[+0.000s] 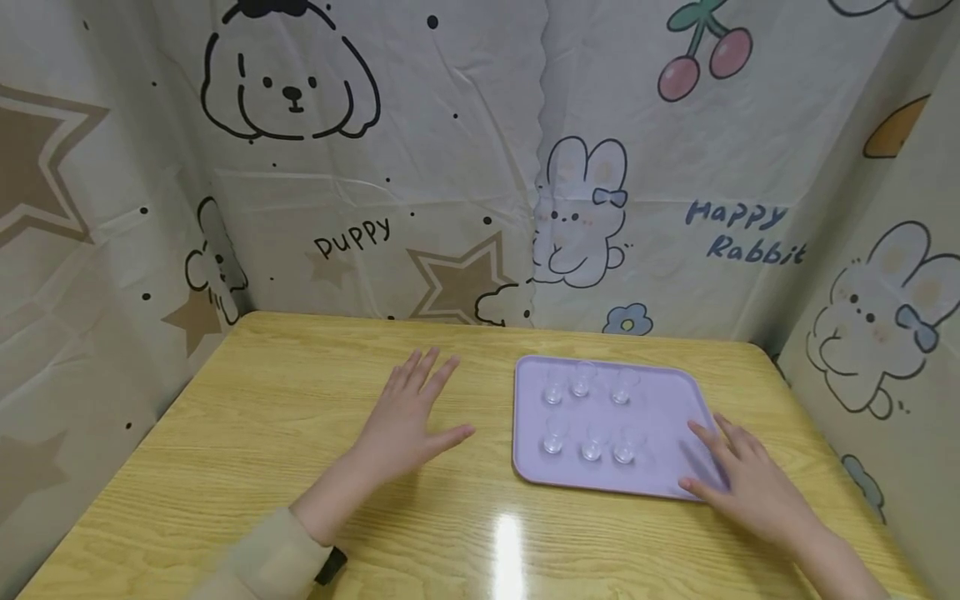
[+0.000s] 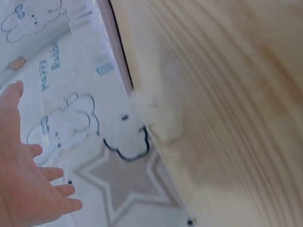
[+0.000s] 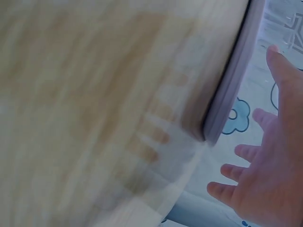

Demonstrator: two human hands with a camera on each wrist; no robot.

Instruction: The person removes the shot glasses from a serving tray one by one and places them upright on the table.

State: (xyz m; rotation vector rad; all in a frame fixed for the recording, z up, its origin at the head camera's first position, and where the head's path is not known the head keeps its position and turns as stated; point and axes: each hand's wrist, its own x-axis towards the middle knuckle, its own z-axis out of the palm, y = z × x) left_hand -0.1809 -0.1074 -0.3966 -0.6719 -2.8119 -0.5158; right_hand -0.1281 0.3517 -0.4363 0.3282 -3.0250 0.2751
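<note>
- Lilac plastic tray (image 1: 660,479) flat on the wooden worktop (image 1: 247,433), right of centre, long side running left to right; its edge also seen, blurred, in the right wrist view (image 3: 232,90).
- Six small clear cups (image 1: 592,447) upright on the tray, two rows of three: far row near the back rim, near row toward the front rim, all left of the tray's middle.
- Right hand (image 1: 742,479) at the tray's near right corner, palm down, fingers spread and straight; fingertips (image 1: 693,429) lying over the tray's surface and rim. Not gripping anything. Whether the palm bears on the worktop cannot be told.
- Left hand (image 1: 408,417) palm down over bare worktop, just left of the tray and apart from it; fingers straight and fanned, thumb pointing toward the tray. Holding nothing. Contact with the worktop cannot be told from the head view.
- Left wrist view: same hand (image 2: 28,189) open, fingers loose and splayed, wood grain blurred alongside.
- Beige sleeve (image 1: 262,562) on the left forearm, dark strap at the cuff.
- Printed sheet (image 1: 480,167) with puppies, rabbits, stars and cherries walling in the worktop on three sides.
</note>
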